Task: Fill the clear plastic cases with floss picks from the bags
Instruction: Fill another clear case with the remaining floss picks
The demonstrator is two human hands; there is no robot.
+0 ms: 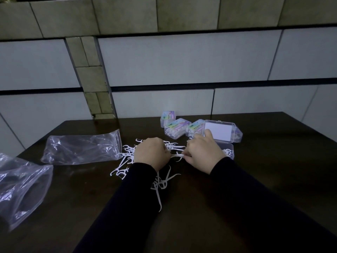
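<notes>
both hands, the left hand [151,152] and right hand [202,152], pinch floss picks [125,159] gathered from the loose pile on the bench [273,161]. it looks like the bunching step; next, carry the bunch into the open clear case [230,150] just right of the hands.

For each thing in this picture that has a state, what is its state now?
open clear case: lid up, partly filled
three labelled cases: closed, filled
near bag: lying flat, looks emptied
left-edge bag: mouth gaping, looks empty
loose floss picks: scattered on the table
left hand: curled over picks
right hand: pinching picks
</notes>
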